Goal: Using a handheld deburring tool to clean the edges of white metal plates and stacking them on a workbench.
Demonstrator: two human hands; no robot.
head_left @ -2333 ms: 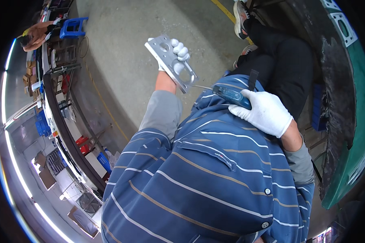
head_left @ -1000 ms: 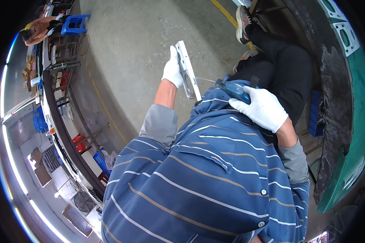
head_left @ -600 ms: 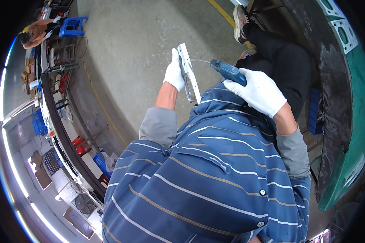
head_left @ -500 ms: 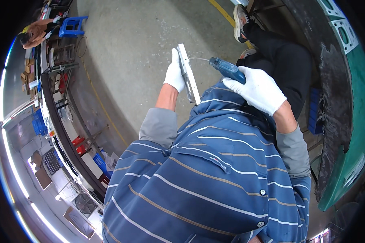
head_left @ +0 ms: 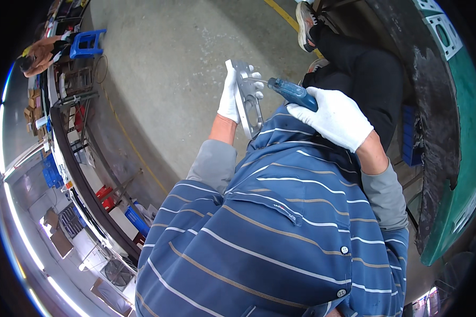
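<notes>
Floor of bare concrete (head_left: 158,63) filling the upper middle of a workshop, with a long green-and-dark worktop (head_left: 470,116) sweeping from two to four o'clock. Toward six o'clock, a blue striped shirt (head_left: 280,211); around two o'clock, black trousers (head_left: 378,74). In the background at ten o'clock, another person (head_left: 39,55) beside a blue stool (head_left: 88,44). On the worktop at two o'clock, a pale plate with cutouts (head_left: 453,51). Just above centre, two white-gloved hands, both occupied: left hand (head_left: 228,100) clamped on the nine o'clock edge of a metal plate (head_left: 241,100), fingertips showing past its two o'clock side; right hand (head_left: 336,119) wrapped around a blue-handled tool (head_left: 291,92). Telling relation, by all appearances, between plate and tool: plate just past nine o'clock from the right hand, held in the air beyond the shirt's hem, long axis running from just before twelve to just before six; tool aimed at ten o'clock, crossing that axis. Left hand the nearer, touching the plate; right hand apart from it. Smallest, a thin metal rod (head_left: 256,80) leading from the tool's nose across the plate's upper part, contact impossible to tell.
</notes>
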